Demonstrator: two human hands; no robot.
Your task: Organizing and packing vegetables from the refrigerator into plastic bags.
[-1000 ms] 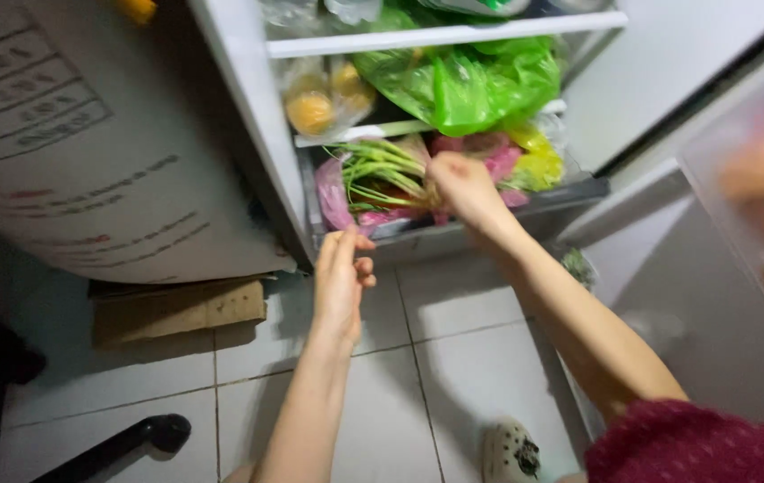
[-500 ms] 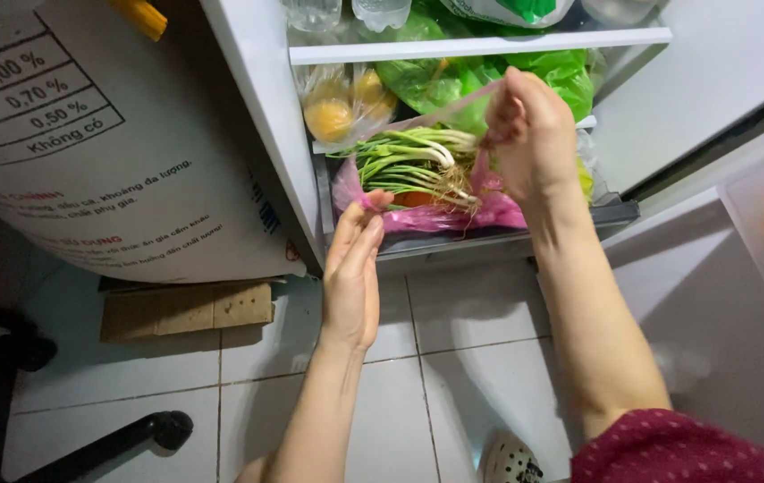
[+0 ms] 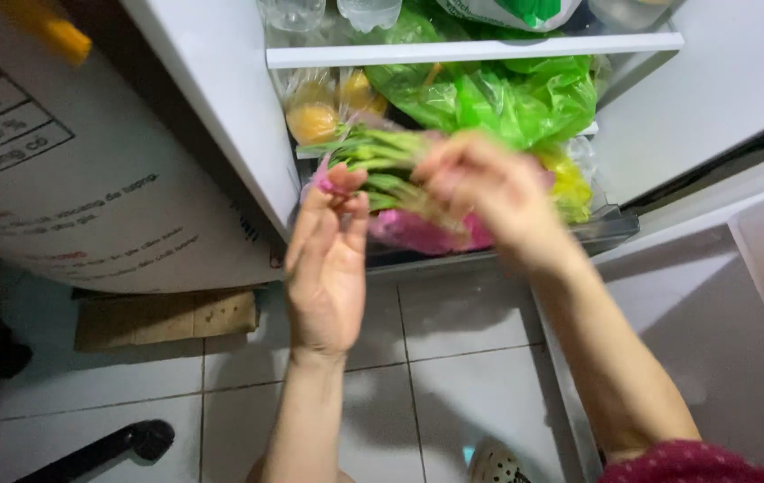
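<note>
A pink plastic bag (image 3: 417,231) with a bunch of green stalks (image 3: 377,156) is lifted in front of the open fridge's lower drawer (image 3: 610,228). My left hand (image 3: 326,268) pinches the bag's left edge with its fingertips. My right hand (image 3: 489,192), blurred by motion, grips the stalks and the bag from the right. Both hands are raised just in front of the drawer.
Green plastic bags (image 3: 489,98) and a clear bag of yellow fruit (image 3: 315,112) fill the fridge behind a white shelf (image 3: 471,49). A large white printed sack (image 3: 69,179) stands at the left. White tiled floor (image 3: 453,367) lies below, with a cardboard piece (image 3: 163,317).
My right hand has pulled the pink bag of green stalks up and out of the drawer. My left hand rose from below the drawer and took the bag's left edge.
</note>
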